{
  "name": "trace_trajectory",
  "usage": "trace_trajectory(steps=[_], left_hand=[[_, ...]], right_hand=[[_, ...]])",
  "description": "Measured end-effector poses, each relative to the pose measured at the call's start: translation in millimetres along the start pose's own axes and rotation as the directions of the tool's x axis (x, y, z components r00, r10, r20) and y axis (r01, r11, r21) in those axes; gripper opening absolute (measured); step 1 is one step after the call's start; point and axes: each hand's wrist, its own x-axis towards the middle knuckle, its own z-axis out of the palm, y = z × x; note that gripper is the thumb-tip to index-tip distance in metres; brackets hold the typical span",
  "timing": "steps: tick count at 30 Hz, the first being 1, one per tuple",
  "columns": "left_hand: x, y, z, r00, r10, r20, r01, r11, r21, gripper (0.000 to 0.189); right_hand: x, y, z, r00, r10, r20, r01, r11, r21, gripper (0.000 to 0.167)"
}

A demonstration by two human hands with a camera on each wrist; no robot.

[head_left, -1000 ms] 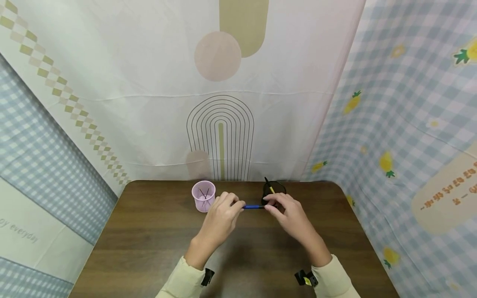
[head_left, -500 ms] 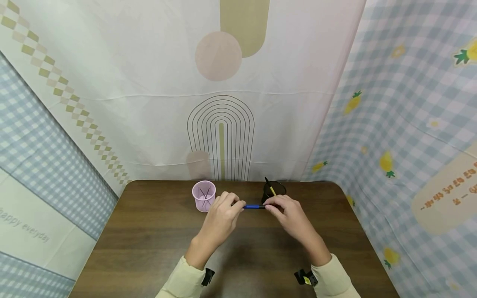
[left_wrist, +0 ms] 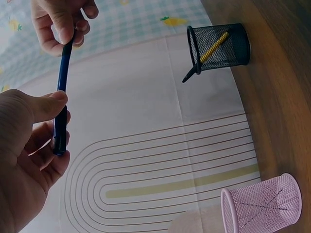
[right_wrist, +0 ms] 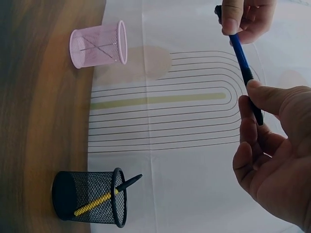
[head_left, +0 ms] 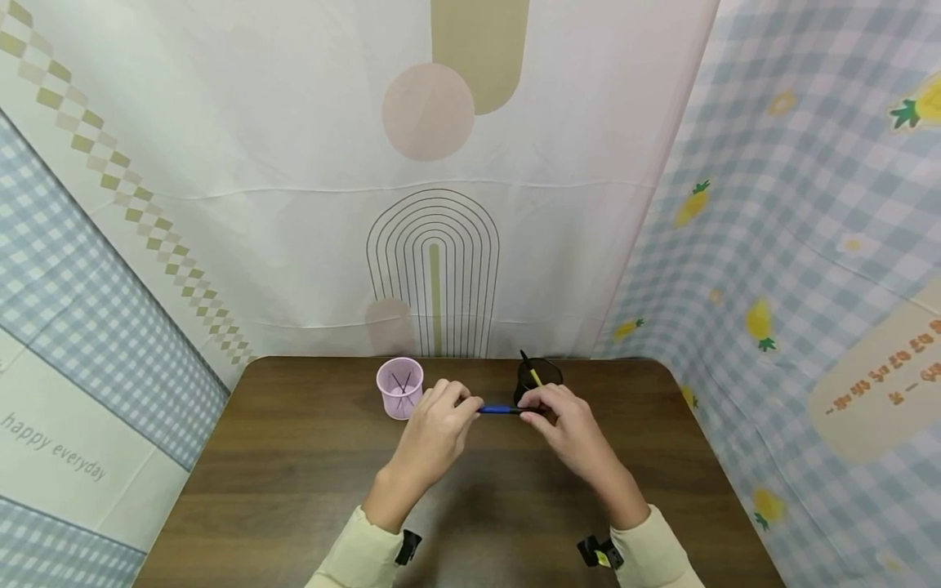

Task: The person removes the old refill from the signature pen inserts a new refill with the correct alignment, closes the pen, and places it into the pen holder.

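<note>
A blue pen (head_left: 498, 410) with black ends is held level above the table between both hands. My left hand (head_left: 434, 429) pinches one end between thumb and fingers; the left wrist view shows that end of the pen (left_wrist: 60, 127) poking past the fingertips. At the other end, my right hand (head_left: 572, 429) pinches the black tip section, and in the right wrist view the dark point of the pen (right_wrist: 258, 117) shows beyond the thumb. Behind the right hand stands a black mesh pen cup (left_wrist: 218, 46) with a yellow and black pen (right_wrist: 99, 201) leaning in it.
A pink mesh pen cup (head_left: 401, 388) stands behind the left hand, near the back of the brown wooden table (head_left: 294, 457). Printed cloth (head_left: 294, 245) hangs right behind the table's back edge, and checked cloth (head_left: 735, 327) hangs along the right side.
The right thumb and fingers have shifted slightly along the black end of the pen. The left hand keeps its hold, and both cups stay in place.
</note>
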Motion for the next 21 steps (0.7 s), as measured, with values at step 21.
trace_trajectory(steps=[21], left_hand=[[-1.5,-0.2,0.2,1.0,0.002,-0.014,-0.002,1.0,-0.016,0.012]], right_hand=[[-2.3,8.6,7.3,0.989,-0.125,-0.077,0.128,0.991,0.043,0.029]])
